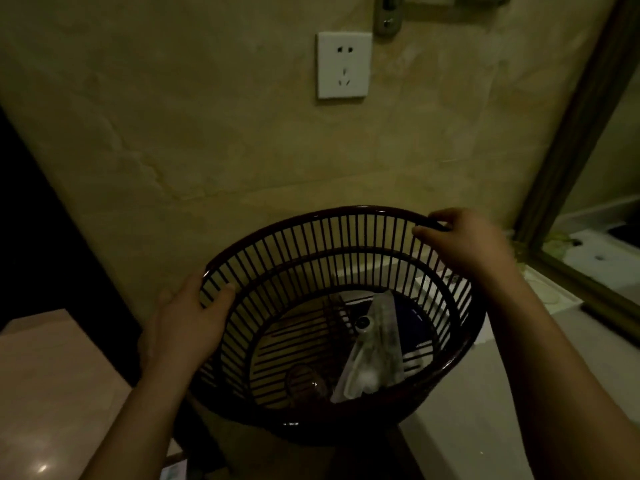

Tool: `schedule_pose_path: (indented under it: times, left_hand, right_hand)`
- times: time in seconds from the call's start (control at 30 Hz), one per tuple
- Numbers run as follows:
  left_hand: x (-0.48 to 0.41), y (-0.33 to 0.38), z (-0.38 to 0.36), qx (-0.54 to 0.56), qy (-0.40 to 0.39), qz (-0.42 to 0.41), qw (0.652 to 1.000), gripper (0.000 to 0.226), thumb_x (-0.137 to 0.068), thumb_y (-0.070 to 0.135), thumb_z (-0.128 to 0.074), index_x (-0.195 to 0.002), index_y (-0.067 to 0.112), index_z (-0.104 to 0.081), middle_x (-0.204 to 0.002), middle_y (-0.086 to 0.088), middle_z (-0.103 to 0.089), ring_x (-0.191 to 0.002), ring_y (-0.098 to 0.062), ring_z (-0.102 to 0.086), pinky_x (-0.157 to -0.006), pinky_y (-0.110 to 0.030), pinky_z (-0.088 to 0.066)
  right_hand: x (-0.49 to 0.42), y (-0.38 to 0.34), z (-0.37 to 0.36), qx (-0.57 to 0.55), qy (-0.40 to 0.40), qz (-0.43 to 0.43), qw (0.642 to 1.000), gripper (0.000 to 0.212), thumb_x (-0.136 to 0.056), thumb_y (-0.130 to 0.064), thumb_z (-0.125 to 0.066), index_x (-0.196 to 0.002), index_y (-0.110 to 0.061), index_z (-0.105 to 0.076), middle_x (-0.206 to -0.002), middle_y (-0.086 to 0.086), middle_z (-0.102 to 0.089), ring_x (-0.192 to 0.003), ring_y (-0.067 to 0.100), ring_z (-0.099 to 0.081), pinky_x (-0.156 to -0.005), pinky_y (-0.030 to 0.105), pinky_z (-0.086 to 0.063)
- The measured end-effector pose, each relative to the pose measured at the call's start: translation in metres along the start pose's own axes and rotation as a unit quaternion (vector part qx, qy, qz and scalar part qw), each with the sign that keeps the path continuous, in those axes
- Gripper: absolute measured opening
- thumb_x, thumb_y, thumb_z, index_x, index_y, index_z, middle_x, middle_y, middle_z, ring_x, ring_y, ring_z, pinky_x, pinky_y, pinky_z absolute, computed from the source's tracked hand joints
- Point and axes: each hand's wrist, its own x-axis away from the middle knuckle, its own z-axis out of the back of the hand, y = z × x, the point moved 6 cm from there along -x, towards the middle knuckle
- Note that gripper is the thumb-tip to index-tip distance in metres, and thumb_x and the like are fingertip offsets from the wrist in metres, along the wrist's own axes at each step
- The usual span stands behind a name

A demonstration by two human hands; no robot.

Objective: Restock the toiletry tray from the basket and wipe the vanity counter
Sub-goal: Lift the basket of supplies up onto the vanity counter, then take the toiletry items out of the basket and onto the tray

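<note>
A dark, round slatted plastic basket (311, 251) is held up in front of the wall, tilted toward me. My left hand (187, 327) grips its left rim, thumb inside the slats. On the far right rim my right hand (464, 240) is closed. Inside the basket lie a clear plastic packet (374, 355) with small white items, a dark round item (363, 322) on it, and a small clear bottle (304, 386) near the bottom. The toiletry tray is not in view.
A pale vanity counter (485, 427) runs along the right, below a framed mirror (588, 188). A white wall socket (343, 65) sits on the beige wall above the basket. A pinkish surface (52, 375) lies at lower left, with a dark gap beside it.
</note>
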Motion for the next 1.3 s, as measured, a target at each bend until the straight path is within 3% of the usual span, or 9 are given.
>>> schedule_pose_path:
  times: [0.23, 0.37, 0.47, 0.6, 0.77, 0.97, 1.07, 1.17, 1.3]
  left_hand:
    - [-0.028, 0.055, -0.059, 0.016, -0.071, -0.006, 0.997, 0.066, -0.075, 0.075, -0.036, -0.134, 0.047, -0.042, -0.123, -0.011, -0.06, -0.109, -0.035, -0.057, -0.095, -0.047, -0.047]
    - [-0.043, 0.075, -0.083, -0.014, -0.087, -0.022, 0.996, 0.063, -0.078, 0.07, -0.036, -0.134, 0.041, -0.043, -0.116, -0.013, -0.062, -0.104, -0.037, -0.059, -0.09, -0.048, -0.049]
    - [-0.053, 0.083, -0.098, -0.006, -0.106, -0.031, 0.994, 0.052, -0.082, 0.053, -0.039, -0.128, 0.032, -0.05, -0.108, -0.016, -0.065, -0.099, -0.037, -0.061, -0.087, -0.047, -0.05]
    - [-0.067, 0.084, -0.11, 0.009, -0.11, -0.06, 0.992, 0.044, -0.084, 0.027, -0.044, -0.126, 0.035, -0.055, -0.11, -0.014, -0.066, -0.096, -0.037, -0.062, -0.084, -0.046, -0.052]
    - [-0.085, 0.084, -0.123, 0.088, -0.145, -0.077, 0.982, 0.053, -0.083, 0.02, -0.042, -0.132, 0.035, -0.055, -0.122, -0.011, -0.063, -0.104, -0.033, -0.06, -0.091, -0.047, -0.05]
    - [-0.088, 0.089, -0.125, 0.088, -0.166, -0.101, 0.977, 0.058, -0.087, 0.015, -0.046, -0.138, 0.043, -0.045, -0.122, -0.009, -0.058, -0.099, -0.031, -0.06, -0.089, -0.046, -0.05]
    - [-0.081, 0.091, -0.125, 0.014, -0.167, -0.117, 0.979, 0.06, -0.088, 0.03, -0.053, -0.145, 0.038, -0.034, -0.128, -0.01, -0.052, -0.102, -0.032, -0.058, -0.087, -0.042, -0.048]
    - [-0.077, 0.1, -0.127, -0.068, -0.159, -0.126, 0.977, 0.068, -0.088, 0.041, -0.056, -0.149, 0.027, -0.029, -0.135, -0.015, -0.048, -0.114, -0.038, -0.054, -0.088, -0.042, -0.045]
    - [-0.08, 0.111, -0.133, -0.154, -0.13, -0.154, 0.967, 0.072, -0.089, 0.05, -0.05, -0.149, 0.02, -0.026, -0.126, -0.021, -0.048, -0.113, -0.039, -0.049, -0.088, -0.044, -0.046]
  right_hand:
    - [-0.046, 0.046, 0.017, 0.057, 0.014, -0.023, 0.998, 0.041, -0.087, -0.049, -0.063, -0.121, -0.025, -0.064, -0.074, -0.009, -0.061, -0.067, 0.013, -0.064, -0.064, 0.032, -0.055]
    - [-0.063, 0.071, 0.021, 0.088, 0.024, -0.047, 0.995, 0.035, -0.091, -0.045, -0.06, -0.12, -0.026, -0.065, -0.081, -0.004, -0.066, -0.067, 0.015, -0.064, -0.069, 0.036, -0.057]
    - [-0.072, 0.088, 0.017, 0.107, 0.016, -0.063, 0.992, 0.03, -0.097, -0.037, -0.054, -0.122, -0.025, -0.064, -0.093, 0.001, -0.068, -0.069, 0.016, -0.063, -0.067, 0.036, -0.056]
    - [-0.083, 0.106, 0.014, 0.094, 0.011, -0.094, 0.991, 0.025, -0.097, -0.026, -0.054, -0.119, -0.025, -0.067, -0.085, 0.006, -0.07, -0.057, 0.019, -0.057, -0.057, 0.037, -0.051]
    - [-0.093, 0.114, 0.015, 0.097, 0.023, -0.118, 0.988, 0.024, -0.097, -0.024, -0.055, -0.115, -0.024, -0.07, -0.083, 0.005, -0.07, -0.049, 0.016, -0.055, -0.05, 0.03, -0.046]
    - [-0.09, 0.114, 0.017, 0.131, 0.026, -0.121, 0.984, 0.023, -0.097, -0.027, -0.055, -0.116, -0.027, -0.068, -0.092, -0.002, -0.068, -0.045, 0.011, -0.052, -0.046, 0.028, -0.048]
    - [-0.088, 0.109, 0.016, 0.178, 0.014, -0.091, 0.98, 0.024, -0.096, -0.033, -0.055, -0.117, -0.03, -0.066, -0.098, -0.003, -0.069, -0.061, 0.011, -0.062, -0.06, 0.034, -0.058]
    - [-0.087, 0.1, 0.008, 0.26, -0.01, -0.04, 0.965, 0.032, -0.092, -0.034, -0.058, -0.123, -0.031, -0.06, -0.106, -0.003, -0.066, -0.085, 0.016, -0.064, -0.069, 0.038, -0.058]
    - [-0.081, 0.087, -0.005, 0.402, 0.019, 0.076, 0.912, 0.054, -0.081, -0.042, -0.069, -0.131, -0.028, -0.053, -0.121, 0.002, -0.059, -0.107, 0.026, -0.055, -0.081, 0.039, -0.054]
